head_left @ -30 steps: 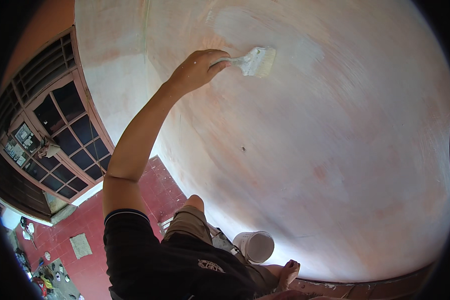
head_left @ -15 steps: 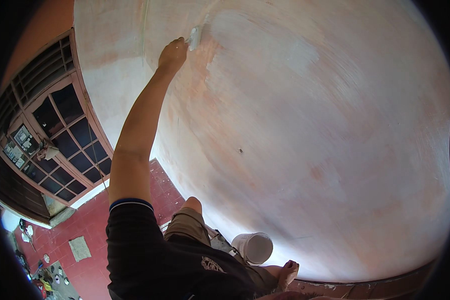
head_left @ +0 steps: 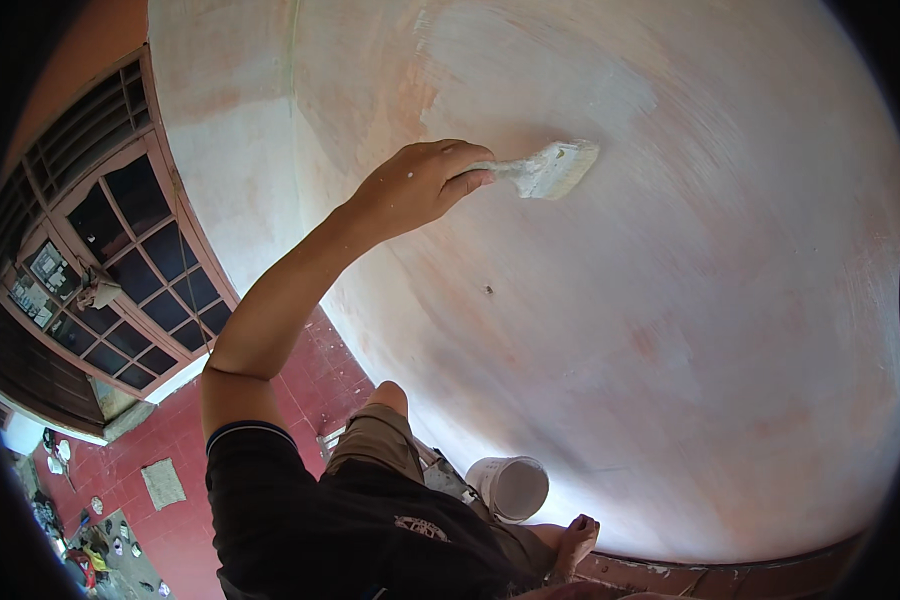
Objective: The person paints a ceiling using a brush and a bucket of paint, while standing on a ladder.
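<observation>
My left hand [head_left: 425, 185] is closed around the handle of a wide flat paintbrush [head_left: 555, 170], its head smeared with white. The bristles point right and lie against or very close to a large wall [head_left: 670, 330] patchy with white and peach. A few white specks dot the back of this hand. Low in the view, my right hand [head_left: 574, 548] is beside my bent right knee, fingers curled. Whatever it may hold is hidden. Between my knees and the wall is a white bucket [head_left: 510, 488], its mouth tilted toward me and its inside pale.
A pinkish door [head_left: 135, 270] with dark glass panes stands at the left. Below are a red tiled floor [head_left: 195, 530], a light mat [head_left: 163, 484] and scattered shoes and other items at the lower left. A brown ledge [head_left: 710, 578] runs along the wall's bottom.
My left hand and the paintbrush have come down and to the right across the wall, the elbow now more bent. The bucket and my right hand stay about where they were.
</observation>
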A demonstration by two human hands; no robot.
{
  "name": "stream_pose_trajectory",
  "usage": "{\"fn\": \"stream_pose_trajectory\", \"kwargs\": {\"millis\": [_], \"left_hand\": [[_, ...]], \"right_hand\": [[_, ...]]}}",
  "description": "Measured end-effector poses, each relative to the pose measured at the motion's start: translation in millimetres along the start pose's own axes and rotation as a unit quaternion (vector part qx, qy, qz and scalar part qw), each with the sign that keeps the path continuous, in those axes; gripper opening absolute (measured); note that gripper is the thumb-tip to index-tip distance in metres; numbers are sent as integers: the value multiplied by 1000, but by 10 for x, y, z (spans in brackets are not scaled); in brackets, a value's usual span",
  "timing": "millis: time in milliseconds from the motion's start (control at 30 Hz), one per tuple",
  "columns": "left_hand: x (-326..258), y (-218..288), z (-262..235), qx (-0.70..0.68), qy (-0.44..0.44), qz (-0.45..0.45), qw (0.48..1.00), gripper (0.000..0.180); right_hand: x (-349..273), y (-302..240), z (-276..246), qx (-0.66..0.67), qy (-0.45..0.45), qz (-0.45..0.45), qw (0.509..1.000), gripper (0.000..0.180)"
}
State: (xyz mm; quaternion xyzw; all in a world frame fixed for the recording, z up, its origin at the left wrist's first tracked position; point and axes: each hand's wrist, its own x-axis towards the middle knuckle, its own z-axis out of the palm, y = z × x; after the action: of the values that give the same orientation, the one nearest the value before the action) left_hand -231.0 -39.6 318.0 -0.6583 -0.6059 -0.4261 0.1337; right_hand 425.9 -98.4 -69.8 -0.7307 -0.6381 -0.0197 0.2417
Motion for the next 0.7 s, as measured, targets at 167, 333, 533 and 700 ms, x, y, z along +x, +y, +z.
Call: {"fn": "stream_pose_trajectory", "kwargs": {"millis": [167, 333, 533, 700], "left_hand": [[272, -492, -39, -16, 6, 50, 999, 32], [620, -1149, -327, -9, 5, -69, 998, 29], [887, -1704, -699, 115, 84, -141, 980, 31], [1292, -1262, -398, 230, 141, -158, 950, 29]], "right_hand": [[-3, -4, -29, 10, -2, 12, 1000, 14], [-5, 37, -56, 6, 13, 8, 1000, 13], [27, -79, -80, 15, 21, -8, 1000, 13], [19, -71, -101, 17, 17, 8, 1000, 13]]}}
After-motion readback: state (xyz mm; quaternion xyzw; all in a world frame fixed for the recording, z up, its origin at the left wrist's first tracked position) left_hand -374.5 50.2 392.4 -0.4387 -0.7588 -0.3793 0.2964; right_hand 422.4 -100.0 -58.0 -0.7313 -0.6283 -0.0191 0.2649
